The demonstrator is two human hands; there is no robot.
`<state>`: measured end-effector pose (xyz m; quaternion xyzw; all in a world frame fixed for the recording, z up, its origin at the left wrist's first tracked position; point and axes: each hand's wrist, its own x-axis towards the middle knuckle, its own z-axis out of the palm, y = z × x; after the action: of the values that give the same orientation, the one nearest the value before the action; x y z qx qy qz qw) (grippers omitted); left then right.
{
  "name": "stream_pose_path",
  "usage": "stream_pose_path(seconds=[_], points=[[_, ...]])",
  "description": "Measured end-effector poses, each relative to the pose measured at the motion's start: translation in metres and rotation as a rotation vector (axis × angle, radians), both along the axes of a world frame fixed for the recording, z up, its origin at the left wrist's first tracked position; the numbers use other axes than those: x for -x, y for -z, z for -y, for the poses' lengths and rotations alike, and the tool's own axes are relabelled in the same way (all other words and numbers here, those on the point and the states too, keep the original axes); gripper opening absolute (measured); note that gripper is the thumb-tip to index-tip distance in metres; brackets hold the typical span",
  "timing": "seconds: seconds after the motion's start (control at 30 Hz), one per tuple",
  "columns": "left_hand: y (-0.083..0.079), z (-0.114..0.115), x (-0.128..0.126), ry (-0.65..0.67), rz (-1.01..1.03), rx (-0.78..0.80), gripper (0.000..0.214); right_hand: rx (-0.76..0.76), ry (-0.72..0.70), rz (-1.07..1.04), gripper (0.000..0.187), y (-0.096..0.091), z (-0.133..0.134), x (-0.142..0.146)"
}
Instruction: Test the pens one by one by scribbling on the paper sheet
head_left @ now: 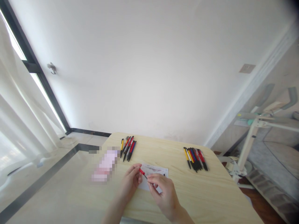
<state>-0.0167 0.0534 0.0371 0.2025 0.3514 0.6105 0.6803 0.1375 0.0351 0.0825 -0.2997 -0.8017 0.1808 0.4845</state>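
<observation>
My left hand point(132, 179) pinches a red pen barrel point(141, 171) near the front middle of the table. A thin dark rod, seemingly a pen refill point(145, 177), stretches from the barrel's end to my right hand point(164, 190), whose thumb and fingertips are closed on it. How far the rod sits inside the barrel cannot be seen. Beneath both hands lies a printed sheet of paper point(163, 170), partly covered by them. A small black piece point(164, 175) shows at the paper's right side, half hidden behind my right hand.
Several pens point(128, 150) in mixed colours lie at the table's back left, with another row of several pens point(195, 159) at the right. A blurred pink item point(106, 165) is by the left edge. The wooden table point(210, 193) meets a white wall; a white-framed exercise machine point(249, 143) stands right.
</observation>
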Motion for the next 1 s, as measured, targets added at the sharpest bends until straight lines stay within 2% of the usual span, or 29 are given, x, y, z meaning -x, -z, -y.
stream_pose_path(seconds=[0.6,1.0], points=[[0.0034,0.0000,0.0015,0.029,-0.027,-0.031,0.019,0.046,0.021,0.058,0.020,0.0099,-0.0020,0.0009],[0.0068,-0.0017,0.0003,0.030,-0.058,-0.044,0.023,0.034,0.026,0.046,0.021,0.0078,-0.0018,0.0030]])
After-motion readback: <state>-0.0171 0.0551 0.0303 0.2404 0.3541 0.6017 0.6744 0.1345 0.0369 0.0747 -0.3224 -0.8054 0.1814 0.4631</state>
